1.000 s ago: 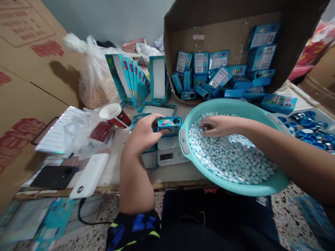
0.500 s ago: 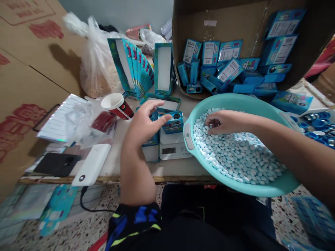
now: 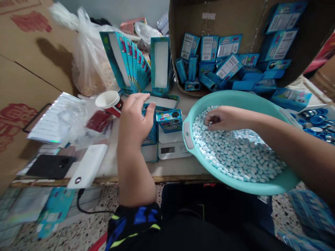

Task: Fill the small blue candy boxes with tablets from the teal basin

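My right hand rests in a turquoise basin of small white and pale-blue candies. Its fingers are curled together at the candies' surface, and what they hold, if anything, is hidden. To the left, my left hand hovers with thumb and fingers apart, nothing between them. Below and behind it, partly covered, several blue candy boxes stand in a tray. A blue candy box sits upright on a white kitchen scale whose display shows digits.
Behind the basin, a large carton holds many blue boxes. Display trays stand at the back. Leftward are a paper cup, plastic wrapping, a white power bank with a cable, and a black phone. Blue caps lie far right.
My left hand has drawn back leftward, away from the box on the scale, uncovering it more. My right hand stays in the candies, almost unmoved. The view has shifted slightly.
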A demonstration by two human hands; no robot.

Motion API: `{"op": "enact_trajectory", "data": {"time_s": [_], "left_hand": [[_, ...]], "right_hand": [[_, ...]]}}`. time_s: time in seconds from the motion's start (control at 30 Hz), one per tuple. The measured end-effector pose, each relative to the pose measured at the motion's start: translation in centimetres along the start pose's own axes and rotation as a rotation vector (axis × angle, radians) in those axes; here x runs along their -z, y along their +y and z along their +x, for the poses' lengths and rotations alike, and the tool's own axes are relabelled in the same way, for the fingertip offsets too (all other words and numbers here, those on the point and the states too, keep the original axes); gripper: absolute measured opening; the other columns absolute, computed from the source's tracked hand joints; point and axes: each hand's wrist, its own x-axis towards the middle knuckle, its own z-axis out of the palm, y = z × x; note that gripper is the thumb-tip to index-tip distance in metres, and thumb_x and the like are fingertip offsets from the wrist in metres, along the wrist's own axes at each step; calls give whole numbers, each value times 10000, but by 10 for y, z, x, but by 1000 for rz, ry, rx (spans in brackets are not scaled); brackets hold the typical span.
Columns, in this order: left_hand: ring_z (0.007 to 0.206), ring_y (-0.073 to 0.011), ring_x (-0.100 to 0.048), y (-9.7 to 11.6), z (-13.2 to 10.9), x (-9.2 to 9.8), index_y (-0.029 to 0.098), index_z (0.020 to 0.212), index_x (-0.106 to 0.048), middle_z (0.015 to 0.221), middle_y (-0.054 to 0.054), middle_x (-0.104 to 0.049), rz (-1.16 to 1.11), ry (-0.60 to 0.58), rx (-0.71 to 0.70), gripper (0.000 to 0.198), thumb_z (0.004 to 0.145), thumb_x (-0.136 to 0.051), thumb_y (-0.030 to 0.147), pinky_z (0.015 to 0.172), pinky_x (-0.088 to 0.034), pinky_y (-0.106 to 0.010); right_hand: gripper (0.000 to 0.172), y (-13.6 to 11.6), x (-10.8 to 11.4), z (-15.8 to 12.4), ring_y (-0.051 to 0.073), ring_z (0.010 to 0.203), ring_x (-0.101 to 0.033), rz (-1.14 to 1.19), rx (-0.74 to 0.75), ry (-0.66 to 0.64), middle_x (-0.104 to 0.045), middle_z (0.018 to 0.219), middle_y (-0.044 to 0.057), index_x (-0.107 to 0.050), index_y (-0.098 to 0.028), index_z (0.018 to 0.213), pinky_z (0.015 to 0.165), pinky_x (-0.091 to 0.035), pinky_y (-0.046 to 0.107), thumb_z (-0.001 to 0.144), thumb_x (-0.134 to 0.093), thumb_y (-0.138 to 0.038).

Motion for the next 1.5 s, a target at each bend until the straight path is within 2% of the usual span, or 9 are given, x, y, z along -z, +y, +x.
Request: {"op": "enact_trajectory", "data": {"time_s": [0.27,0.53,0.8,1.23,1.5], "left_hand": [[1258,-286,-615,12,0,6,217,1195,-702,1285,-112,-669,128,-58,-15,261,1019,-561,348,1153,-482,-475],[1219,-259,-647,16,0,5,202,1166,-705,1264,-97,-685,112,-107,-24,254,1036,-504,289,1113,-510,-437],[1189,-260,-654,14,-1,4,194,1153,-709,1235,-94,-693,130,-107,-40,232,1023,-540,285,1096,-511,-432],[1184,-256,-645,6,1,-3,168,1170,-697,1211,-104,-695,136,-124,-43,256,1029,-525,294,1079,-505,-414],[1179,-249,-633,8,0,-1,186,1156,-694,1192,-91,-702,117,-133,-143,265,1042,-497,322,1076,-494,-422]], "right_hand": [[208,7,-2,2,201,772,-619,12,12,36,-709,896,54,-740,-195,968,682,-437,309,847,-652,-339],[207,7,-2,2,185,763,-606,20,16,78,-704,883,52,-734,-177,973,685,-432,303,846,-662,-324],[183,5,0,-1,166,700,-569,91,2,136,-680,802,43,-716,-156,951,649,-425,297,840,-645,-283],[280,7,0,-1,171,693,-567,169,-4,220,-687,795,50,-736,-140,950,637,-420,304,794,-697,-370],[311,14,-3,3,213,750,-627,215,-1,233,-713,837,70,-742,-156,964,670,-465,329,799,-704,-418]]}}
